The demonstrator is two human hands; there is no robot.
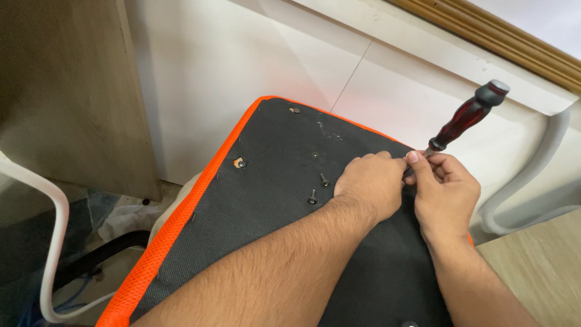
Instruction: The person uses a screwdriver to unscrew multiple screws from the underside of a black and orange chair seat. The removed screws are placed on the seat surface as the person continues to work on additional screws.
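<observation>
Soft, even daylight fills the scene, brightest on the white panel (254,66) toward twelve o'clock. Shadows are faint, deepest under the wooden board (66,91) at nine o'clock. No glare; focus is sharp centrally, with slight wide-angle stretching at the edges.

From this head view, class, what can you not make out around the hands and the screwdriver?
- Screwdriver tip and shaft: hidden behind the right hand and left hand.
- What the fingers pinch: covered by both hands.
- Seat panel near end: cut off by the bottom edge.
- Grey hose: runs off the right edge.
</observation>
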